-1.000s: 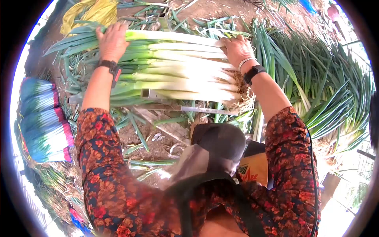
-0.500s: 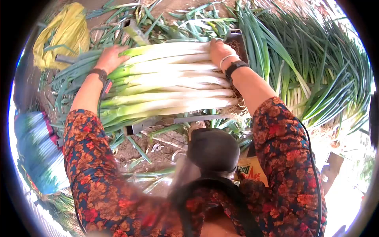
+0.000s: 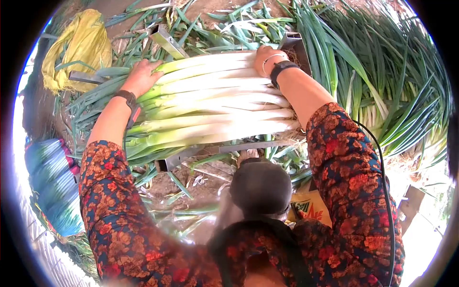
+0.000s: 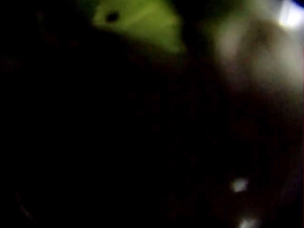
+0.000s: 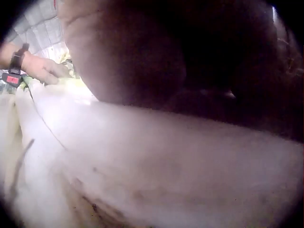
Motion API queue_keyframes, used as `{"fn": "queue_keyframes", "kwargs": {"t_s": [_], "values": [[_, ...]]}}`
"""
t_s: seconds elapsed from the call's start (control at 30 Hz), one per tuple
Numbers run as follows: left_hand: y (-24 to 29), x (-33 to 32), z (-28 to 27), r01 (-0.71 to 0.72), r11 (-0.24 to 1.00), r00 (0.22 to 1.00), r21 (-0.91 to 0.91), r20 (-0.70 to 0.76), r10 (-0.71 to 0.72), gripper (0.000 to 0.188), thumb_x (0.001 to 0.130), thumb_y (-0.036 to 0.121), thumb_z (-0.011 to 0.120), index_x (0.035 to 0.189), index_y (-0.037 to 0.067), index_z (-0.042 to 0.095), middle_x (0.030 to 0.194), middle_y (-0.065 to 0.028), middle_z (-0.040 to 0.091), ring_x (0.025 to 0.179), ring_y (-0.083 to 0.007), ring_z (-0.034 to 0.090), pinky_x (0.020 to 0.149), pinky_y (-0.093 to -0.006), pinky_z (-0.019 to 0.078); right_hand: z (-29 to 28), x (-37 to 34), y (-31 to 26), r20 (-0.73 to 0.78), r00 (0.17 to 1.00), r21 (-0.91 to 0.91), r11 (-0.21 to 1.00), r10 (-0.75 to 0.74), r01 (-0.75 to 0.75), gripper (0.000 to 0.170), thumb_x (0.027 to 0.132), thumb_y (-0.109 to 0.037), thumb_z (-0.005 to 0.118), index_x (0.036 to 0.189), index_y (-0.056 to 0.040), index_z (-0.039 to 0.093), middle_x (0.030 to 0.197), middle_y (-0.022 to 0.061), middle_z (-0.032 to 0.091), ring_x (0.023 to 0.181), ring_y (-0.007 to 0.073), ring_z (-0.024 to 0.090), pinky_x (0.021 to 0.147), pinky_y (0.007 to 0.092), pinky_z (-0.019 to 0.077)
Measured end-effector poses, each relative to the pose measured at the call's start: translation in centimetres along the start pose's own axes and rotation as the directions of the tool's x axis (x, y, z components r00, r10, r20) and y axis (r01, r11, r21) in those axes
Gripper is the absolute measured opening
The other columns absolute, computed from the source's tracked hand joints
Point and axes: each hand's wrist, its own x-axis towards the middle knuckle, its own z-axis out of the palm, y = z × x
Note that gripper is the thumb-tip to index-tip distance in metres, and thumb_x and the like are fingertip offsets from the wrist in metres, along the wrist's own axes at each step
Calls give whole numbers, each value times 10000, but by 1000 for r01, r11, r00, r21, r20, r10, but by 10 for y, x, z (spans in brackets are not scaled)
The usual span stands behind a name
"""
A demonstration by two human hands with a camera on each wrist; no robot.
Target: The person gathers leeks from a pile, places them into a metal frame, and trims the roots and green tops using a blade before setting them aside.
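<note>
A layer of leeks [image 3: 215, 98] lies side by side across a metal frame, white ends right and green leaves left. My left hand [image 3: 142, 77] grips the far edge where the stalks turn green, its thumb towards the white part. At the far edge near the roots, my right hand [image 3: 267, 61] curls over the white stalks; its fingertips are hidden. The right wrist view has a white stalk [image 5: 166, 152] close up, with my shadowed right hand [image 5: 128, 52] against it and my left hand [image 5: 45, 69] beyond. Mostly dark, the left wrist view shows a green patch [image 4: 142, 21].
Metal posts stand at the frame's corners, one [image 3: 168, 42] behind the leeks. A yellow sack [image 3: 81, 50] lies far left, a large leek pile [image 3: 397, 71] to the right. Blue-green bundles [image 3: 55, 184] are at the left. A dark rounded object [image 3: 260, 186] is close in front.
Since one second ago, my right hand has moved left along the far edge, onto the white stalks. The head view has shifted, showing more of the frame's posts and the yellow sack.
</note>
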Motion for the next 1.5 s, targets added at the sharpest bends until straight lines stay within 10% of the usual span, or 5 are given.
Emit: {"fn": "queue_keyframes", "kwargs": {"t_s": [0.63, 0.93, 1.1, 1.37, 1.5], "values": [[71, -7, -58, 151, 963, 985, 225, -119, -126, 542, 877, 287, 617, 1301, -34, 509, 1247, -232, 587, 1201, -371, 529, 1007, -447, 406, 33, -323, 175, -270, 857, 746, 658, 439, -102, 270, 878, -250, 561, 1082, -128, 690, 986, 110, 703, 877, 258, 667, 829, 366, 526], [176, -61, -151, 83, 981, 988, -173, -116, -104, 375, 917, 256, 595, 1100, -69, 627, 1027, -189, 673, 946, -277, 635, 873, -341, 460, 322, -469, 284, 244, -39, 820, -227, 969, -526, 786, 723, -526, 743, 1243, 38, 575, 1124, 221, 654, 1022, 305, 641, 909, 380, 497], [247, -45, -161, -127, 980, 977, -151, -188, 98, 345, 902, 235, 608, 1077, -61, 632, 1025, -220, 665, 965, -336, 628, 876, -365, 463, 374, -382, 265, 270, -31, 852, -254, 962, -457, 1167, 583, -481, 849, 1476, -84, 209, 1412, 243, 382, 1338, 405, 335, 1112, 510, 253], [462, -17, -163, -559, 826, 826, -68, -133, 548, 337, 836, 162, 666, 1147, 36, 636, 1143, -173, 617, 1128, -345, 552, 978, -396, 422, 321, -405, 237, 97, 20, 989, -94, 995, -115, 514, 706, -109, 676, 1146, 26, 448, 958, 233, 585, 859, 345, 594, 806, 435, 486], [567, -8, -104, -905, 424, 380, 34, -378, 844, 416, 723, 103, 726, 1131, 81, 645, 1201, -136, 596, 1217, -341, 496, 1054, -443, 376, 271, -439, 192, -58, 243, 990, 26, 968, 135, 545, 738, -67, 659, 1215, 37, 418, 1101, 195, 553, 987, 281, 550, 872, 411, 458]]}}
